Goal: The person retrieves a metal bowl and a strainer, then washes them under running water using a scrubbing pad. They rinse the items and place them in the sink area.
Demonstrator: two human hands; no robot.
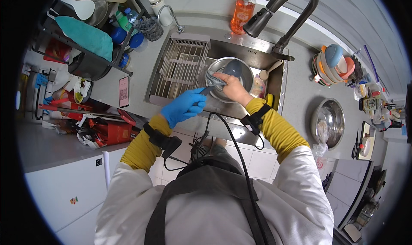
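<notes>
My left hand [186, 106], in a blue glove, grips the dark grey handle [207, 90] of a utensil over the sink [219, 109]. My bare right hand [234, 88] presses a grey cloth [214, 80] around the utensil's other end, which the cloth hides. Beneath both lies a round stainless steel bowl [248, 79] in the sink. Inside it is a dark blue-grey rounded object [233, 68], perhaps a ladle head or small bowl. A pale ladle [264, 74] leans at the sink's right side, above a yellow sponge [269, 99].
An extendable drying rack [180, 69] spans the sink's left part. Behind stand the pull-down faucet [285, 42] and an orange soap bottle [242, 15]. A phone [124, 92] lies left. Stacked bowls [331, 65] and a steel basin [340, 122] are right. A black cable [230, 131] hangs before me.
</notes>
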